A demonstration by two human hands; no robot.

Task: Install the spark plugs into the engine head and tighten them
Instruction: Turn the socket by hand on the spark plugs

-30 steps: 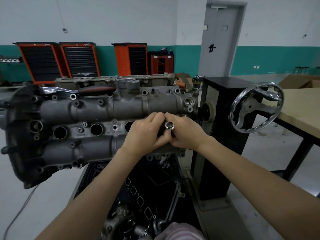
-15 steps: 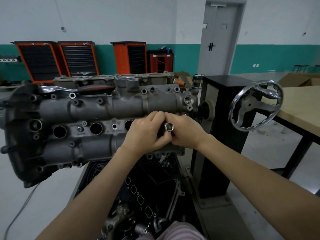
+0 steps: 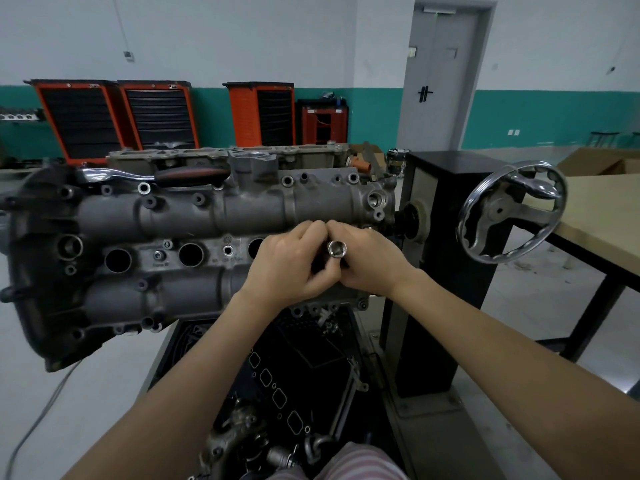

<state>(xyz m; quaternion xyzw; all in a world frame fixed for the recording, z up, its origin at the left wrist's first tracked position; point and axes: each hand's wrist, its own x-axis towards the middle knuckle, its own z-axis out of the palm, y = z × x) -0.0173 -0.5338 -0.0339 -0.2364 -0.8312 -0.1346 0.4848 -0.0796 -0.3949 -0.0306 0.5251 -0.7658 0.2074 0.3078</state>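
Head view: a socket (image 3: 337, 249) is still gripped between the left hand (image 3: 289, 263) and right hand (image 3: 369, 259) over the engine head's (image 3: 194, 216) right end; nothing is seen changed since earlier.

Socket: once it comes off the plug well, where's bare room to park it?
The tan tabletop, right of the handwheel, shows bare surface. The engine head is crowded: the ratchet lies along its far edge, open plug wells along the middle. Both hands, left hand and right hand, hold the socket.
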